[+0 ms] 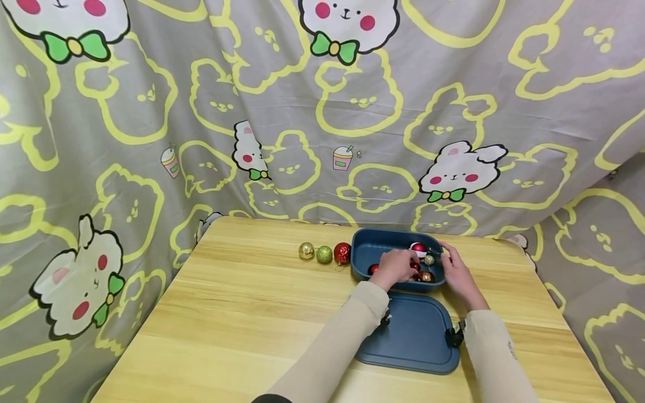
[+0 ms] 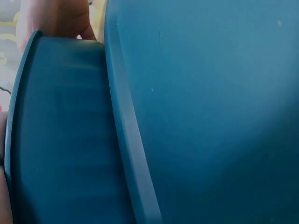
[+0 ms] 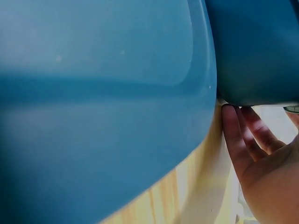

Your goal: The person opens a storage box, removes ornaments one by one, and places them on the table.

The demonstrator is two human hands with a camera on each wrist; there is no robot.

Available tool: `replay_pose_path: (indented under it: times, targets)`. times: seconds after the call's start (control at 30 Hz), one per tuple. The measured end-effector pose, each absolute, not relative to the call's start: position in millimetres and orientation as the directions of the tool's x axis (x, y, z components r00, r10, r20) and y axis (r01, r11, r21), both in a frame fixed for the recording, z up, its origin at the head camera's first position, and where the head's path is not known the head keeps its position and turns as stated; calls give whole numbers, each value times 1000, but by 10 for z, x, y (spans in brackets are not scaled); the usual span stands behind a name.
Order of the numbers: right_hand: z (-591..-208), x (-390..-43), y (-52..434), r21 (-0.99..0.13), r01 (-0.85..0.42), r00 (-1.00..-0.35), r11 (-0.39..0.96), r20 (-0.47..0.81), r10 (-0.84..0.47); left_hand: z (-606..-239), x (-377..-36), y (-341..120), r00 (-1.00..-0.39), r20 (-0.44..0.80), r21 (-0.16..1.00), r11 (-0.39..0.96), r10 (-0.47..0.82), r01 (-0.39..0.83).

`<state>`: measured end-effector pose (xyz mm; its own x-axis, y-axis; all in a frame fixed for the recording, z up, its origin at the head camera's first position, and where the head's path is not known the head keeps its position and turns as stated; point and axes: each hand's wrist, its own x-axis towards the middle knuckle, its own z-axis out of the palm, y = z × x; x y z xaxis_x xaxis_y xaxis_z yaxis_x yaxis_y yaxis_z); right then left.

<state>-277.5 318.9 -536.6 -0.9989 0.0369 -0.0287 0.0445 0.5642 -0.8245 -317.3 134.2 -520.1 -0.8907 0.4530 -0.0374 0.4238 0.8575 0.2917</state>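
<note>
A dark blue box (image 1: 383, 235) stands open on the wooden table (image 1: 242, 313), with its lid (image 1: 413, 336) lying flat in front of it. Several baubles lie inside, among them a red-and-white one (image 1: 418, 248), a small gold one (image 1: 429, 259) and a copper one (image 1: 426, 276). My left hand (image 1: 409, 260) reaches into the box with its fingers curled down over the baubles, and its grip is hidden. My right hand (image 1: 445, 252) rests with straight fingers (image 3: 236, 140) against the box's right wall (image 3: 257, 46). The left wrist view shows only the box wall (image 2: 60, 140) and lid (image 2: 210, 116).
Just left of the box, three baubles lie in a row: gold (image 1: 306, 251), green (image 1: 324, 254) and red (image 1: 342, 253). A grey cloth with a rabbit print (image 1: 322, 140) hangs behind and beside the table.
</note>
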Motion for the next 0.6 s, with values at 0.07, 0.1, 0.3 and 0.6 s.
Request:
replay_pose_path:
  times: [0.07,0.1,0.3,0.6]
  targets:
    - [-5365,-2771,3184,-824,47,-999,564,-31,37,-5208,-3174,1336,-892,-35,289,859,450,422]
    - [-5367,-2770,3183,-824,47,-999,564,-31,38,-5212,-3176,1334,-893,-36,289,860,450,422]
    - [-5383,-2770,3188,-825,50,-999,563,-31,43,-5209,-3176,1324,-897,-37,316,857,440,407]
    - [-5368,-2771,3192,-825,41,-999,564,-20,43,-5168,-3149,1312,-903,-10,334,852,430,402]
